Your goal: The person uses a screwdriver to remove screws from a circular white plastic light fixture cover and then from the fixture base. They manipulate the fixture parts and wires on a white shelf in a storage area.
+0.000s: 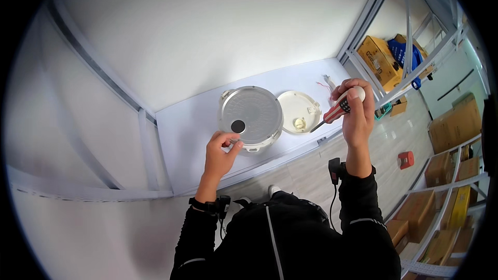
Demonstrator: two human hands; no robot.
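Note:
A round white housing [254,116] with a grey top and small lugs round its rim lies on the white tabletop [194,124]. A black disc [238,126] shows on the grey top, at its near left. My left hand [220,153] is at the near left rim, thumb and forefinger brought together in a pinch; what they hold, if anything, is too small to make out. My right hand [355,114] grips a screwdriver [337,111] by its red, white and dark patterned handle. Its shaft points down to the left, by a shallow round white cover [290,105].
A small yellowish part [300,123] sits inside the white cover. Thin red wires [323,85] lie at the table's far right. Metal frame posts [365,15] rise beyond the right end. Shelves with cardboard boxes [417,210] and a red object [406,159] on the floor are at right.

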